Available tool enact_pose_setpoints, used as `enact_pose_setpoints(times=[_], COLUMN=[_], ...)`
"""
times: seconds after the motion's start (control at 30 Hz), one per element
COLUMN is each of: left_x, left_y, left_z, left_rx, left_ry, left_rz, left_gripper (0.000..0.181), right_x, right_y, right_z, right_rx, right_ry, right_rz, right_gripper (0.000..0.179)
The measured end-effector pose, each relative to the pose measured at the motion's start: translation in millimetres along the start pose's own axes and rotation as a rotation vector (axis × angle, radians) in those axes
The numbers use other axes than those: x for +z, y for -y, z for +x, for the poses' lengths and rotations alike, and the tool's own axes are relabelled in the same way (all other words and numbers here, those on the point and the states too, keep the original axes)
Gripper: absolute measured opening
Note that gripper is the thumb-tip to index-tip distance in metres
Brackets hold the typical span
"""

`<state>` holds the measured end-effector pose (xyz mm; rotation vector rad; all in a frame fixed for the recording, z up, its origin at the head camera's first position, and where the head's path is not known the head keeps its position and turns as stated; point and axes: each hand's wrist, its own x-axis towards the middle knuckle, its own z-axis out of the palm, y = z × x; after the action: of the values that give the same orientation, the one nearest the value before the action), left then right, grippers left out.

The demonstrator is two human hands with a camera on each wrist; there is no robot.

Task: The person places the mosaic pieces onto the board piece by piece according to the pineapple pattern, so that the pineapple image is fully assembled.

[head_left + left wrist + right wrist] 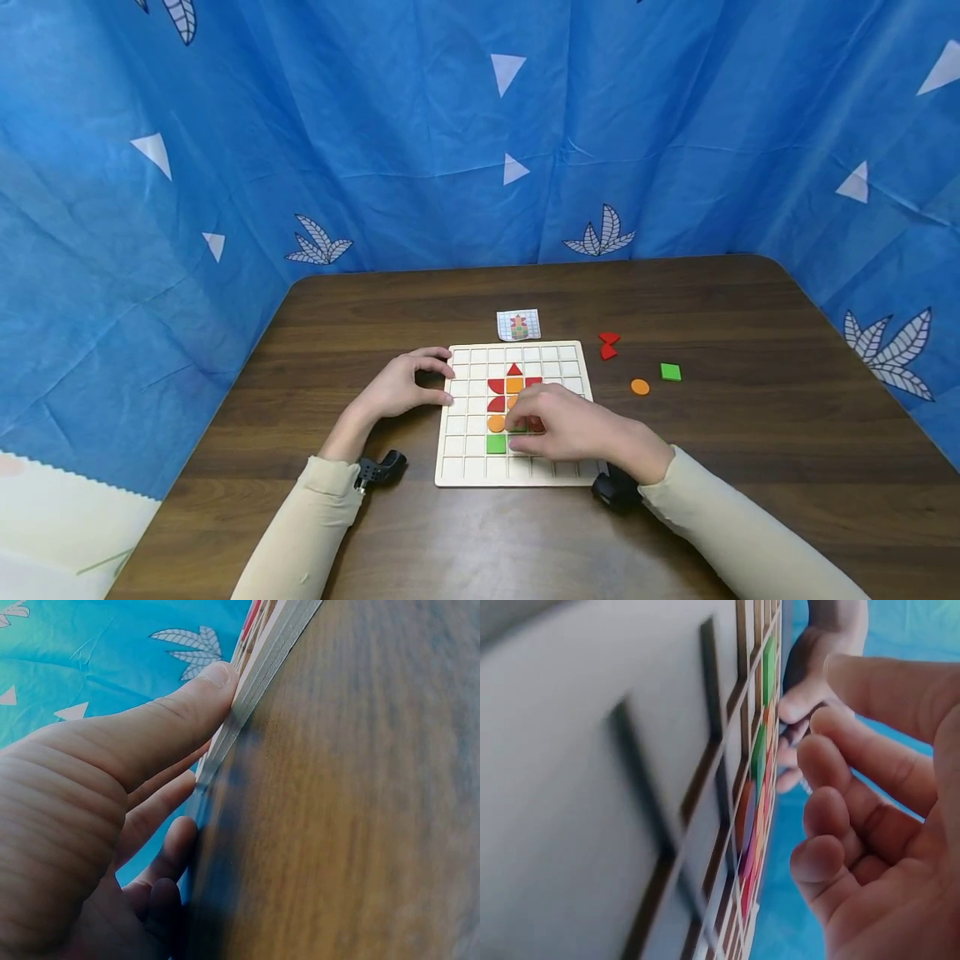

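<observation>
One orange disc [640,387] and one loose green square [671,372] lie on the worktop [750,433] at roughly 2 o'clock from the right hand [558,425], well nearer to it than to the left hand [397,387]. Red pieces [608,352] at 1. Grid board [455,425] sits at 3 from left hand, under the right. Left: wide C, thumb and fingertips against the board's 9 o'clock edge. Right: loosely curled over the coloured pieces, narrow thumb-finger gap, no piece visible in it; can't tell if fingertips touch down.
</observation>
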<state>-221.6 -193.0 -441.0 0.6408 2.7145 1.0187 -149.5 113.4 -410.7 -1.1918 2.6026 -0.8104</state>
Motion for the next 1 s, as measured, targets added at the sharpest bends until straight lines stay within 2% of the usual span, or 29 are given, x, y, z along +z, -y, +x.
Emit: enact_pose_setpoints(times=[0.57, 0.73, 1.0], left_x=[2.3, 1.5, 2.6], left_y=[2.5, 0.7, 1.8], left_z=[2.1, 2.8, 0.9], left_rx=[-0.010, 0.005, -0.011], left_ry=[-0.005, -0.010, -0.001], left_rz=[-0.004, 0.005, -0.001], left_gripper=[0.032, 0.032, 0.033], right_x=[-16, -23, -35], right_y=[-37, -45, -67], right_z=[-54.2, -72.6, -103.4], right_rx=[0.060, 0.075, 0.039], right_ry=[-0.035, -0.052, -0.127], right_rz=[0.090, 0.123, 0.164], right_gripper=[0.013, 0.014, 0.023])
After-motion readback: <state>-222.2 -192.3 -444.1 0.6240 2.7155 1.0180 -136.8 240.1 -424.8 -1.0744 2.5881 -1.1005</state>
